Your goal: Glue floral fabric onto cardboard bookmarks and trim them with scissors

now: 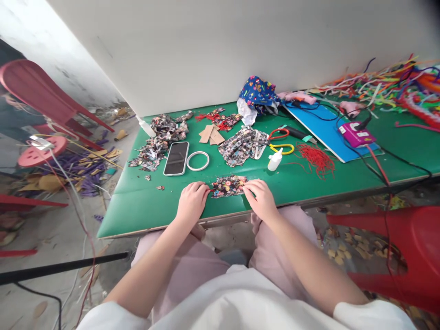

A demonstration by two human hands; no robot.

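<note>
We are pinching a floral fabric strip [228, 186] at both ends: our left hand [191, 202] is closing its fingertips on the left end, our right hand [261, 199] is gripping the right end. The strip is lying flat near the front edge of the green table [137, 206], its long axis running left to right, parallel to that edge. Beyond it we are seeing a phone [176, 158] lying face up, a white ring [198, 161] just beside it, a small glue bottle [275, 160], yellow-handled scissors [282, 147] and red cord [316, 158]. No writing or brand is legible to us.
</note>
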